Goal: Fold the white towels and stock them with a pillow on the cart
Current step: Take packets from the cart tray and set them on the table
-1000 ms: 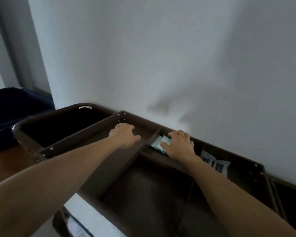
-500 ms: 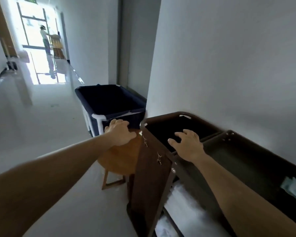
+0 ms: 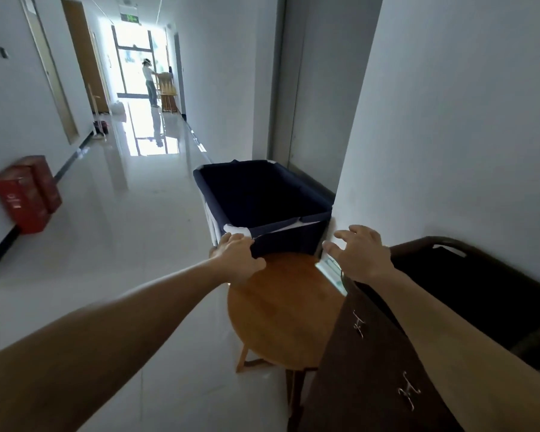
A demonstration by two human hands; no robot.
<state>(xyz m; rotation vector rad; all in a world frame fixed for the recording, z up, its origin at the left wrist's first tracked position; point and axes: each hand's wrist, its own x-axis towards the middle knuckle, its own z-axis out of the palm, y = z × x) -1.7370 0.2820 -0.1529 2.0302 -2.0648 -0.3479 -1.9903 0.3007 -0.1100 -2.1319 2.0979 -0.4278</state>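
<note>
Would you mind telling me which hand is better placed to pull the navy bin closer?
Left, probably: the left hand grips the near corner of the navy bin, while the right hand hovers open beside the wall, off the rim.

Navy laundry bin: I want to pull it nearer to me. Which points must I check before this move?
1. Left hand grips the navy laundry bin at its near corner: ok.
2. Right hand holds the bin: not ok; its fingers are spread and grip nothing.
3. Towels inside the bin: cannot tell; the inside looks dark.
4. Path toward me free: not ok; the round wooden table stands before the bin.
5. Brown cart close at the right: ok.
</note>
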